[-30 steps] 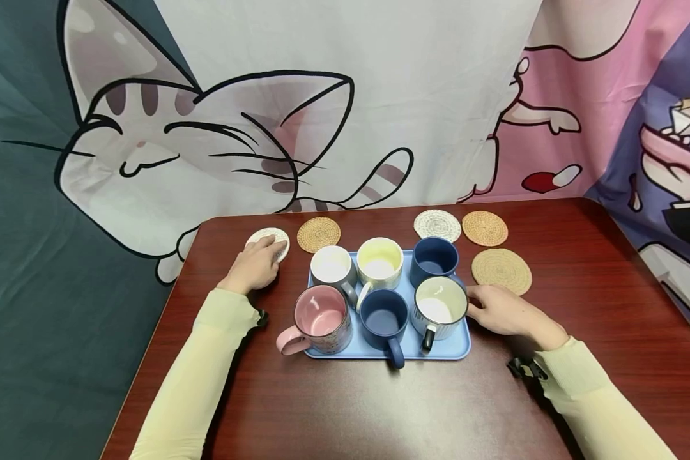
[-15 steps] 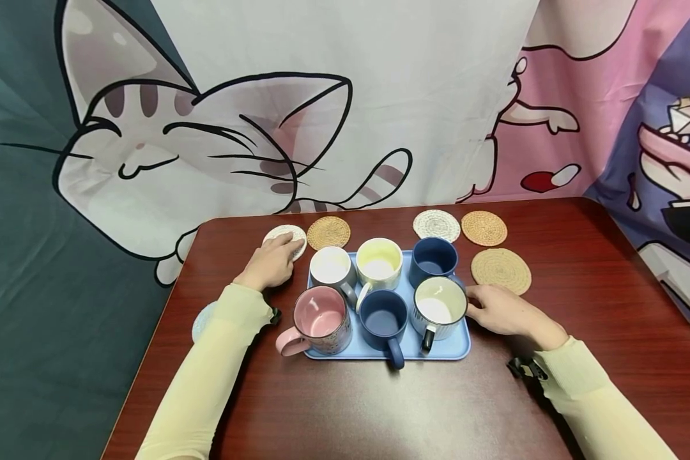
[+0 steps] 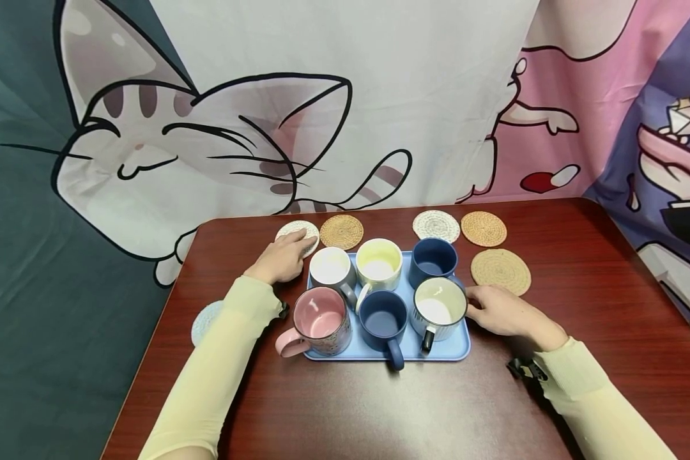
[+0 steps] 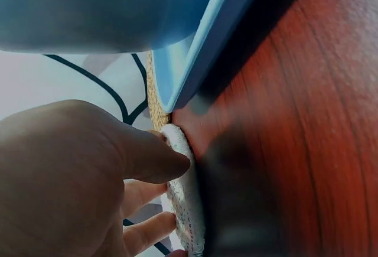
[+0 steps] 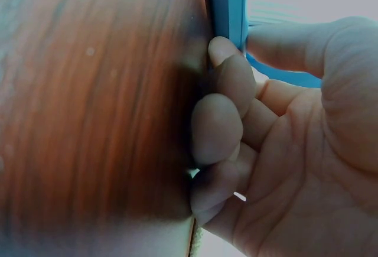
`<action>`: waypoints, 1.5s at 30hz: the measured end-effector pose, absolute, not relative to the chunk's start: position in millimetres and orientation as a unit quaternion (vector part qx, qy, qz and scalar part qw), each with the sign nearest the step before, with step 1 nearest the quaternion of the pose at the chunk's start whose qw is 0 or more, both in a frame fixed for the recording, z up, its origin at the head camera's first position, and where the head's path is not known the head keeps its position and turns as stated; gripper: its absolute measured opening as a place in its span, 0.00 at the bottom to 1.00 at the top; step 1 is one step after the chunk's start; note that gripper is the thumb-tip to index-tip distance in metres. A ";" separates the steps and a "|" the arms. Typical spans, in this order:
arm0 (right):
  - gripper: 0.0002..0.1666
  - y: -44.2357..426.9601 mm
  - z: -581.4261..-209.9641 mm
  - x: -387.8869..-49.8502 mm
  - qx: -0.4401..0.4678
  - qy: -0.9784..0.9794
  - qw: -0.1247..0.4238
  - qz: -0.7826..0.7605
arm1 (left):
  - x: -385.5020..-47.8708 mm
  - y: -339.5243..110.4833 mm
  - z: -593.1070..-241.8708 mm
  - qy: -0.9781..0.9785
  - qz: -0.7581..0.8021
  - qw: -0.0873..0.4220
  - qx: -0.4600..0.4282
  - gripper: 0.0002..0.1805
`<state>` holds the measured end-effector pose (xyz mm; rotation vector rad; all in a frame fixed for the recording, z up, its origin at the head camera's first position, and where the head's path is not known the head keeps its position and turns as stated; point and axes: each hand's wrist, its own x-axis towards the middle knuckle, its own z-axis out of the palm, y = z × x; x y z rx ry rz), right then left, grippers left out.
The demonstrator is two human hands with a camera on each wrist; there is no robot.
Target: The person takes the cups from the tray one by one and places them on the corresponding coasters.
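At the back left of the table my left hand (image 3: 283, 255) rests its fingertips on a round white woven coaster (image 3: 292, 227). The left wrist view has the thumb (image 4: 159, 161) lying over the coaster's rim and the other fingers on its face. A tan woven coaster (image 3: 342, 232) touches it on the right. My right hand (image 3: 503, 310) pinches the right edge of a light blue tray (image 3: 345, 351); in the right wrist view, the thumb lies on the rim and the fingers curl beneath. The tray bears several mugs, among them a pink mug (image 3: 322, 319) and a black-handled white mug (image 3: 440, 310).
A white coaster (image 3: 436, 226) and two tan coasters, one farther back (image 3: 483, 229) and a larger tan coaster (image 3: 501, 271), lie right of the tray. A pale blue coaster (image 3: 205, 322) is partly under the left sleeve. A printed curtain (image 3: 437, 115) hangs behind the table.
My left hand has slid the white coaster to the right and slightly back, and the tan coaster beside it has shifted right too. The pale blue coaster has come into sight. My right hand stays put.
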<state>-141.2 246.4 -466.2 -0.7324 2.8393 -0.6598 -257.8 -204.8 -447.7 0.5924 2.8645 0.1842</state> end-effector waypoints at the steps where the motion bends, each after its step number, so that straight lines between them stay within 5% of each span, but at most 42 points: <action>1: 0.09 246.4 -466.2 -141.3 -0.243 0.942 0.068 -0.219 | -258.2 -203.9 -447.4 0.972 0.062 0.107 0.201 0.33; 45: 0.08 247.1 -465.7 -141.1 -0.243 0.942 0.070 -0.219 | -259.3 -203.3 -455.0 0.982 0.029 0.074 0.171 0.33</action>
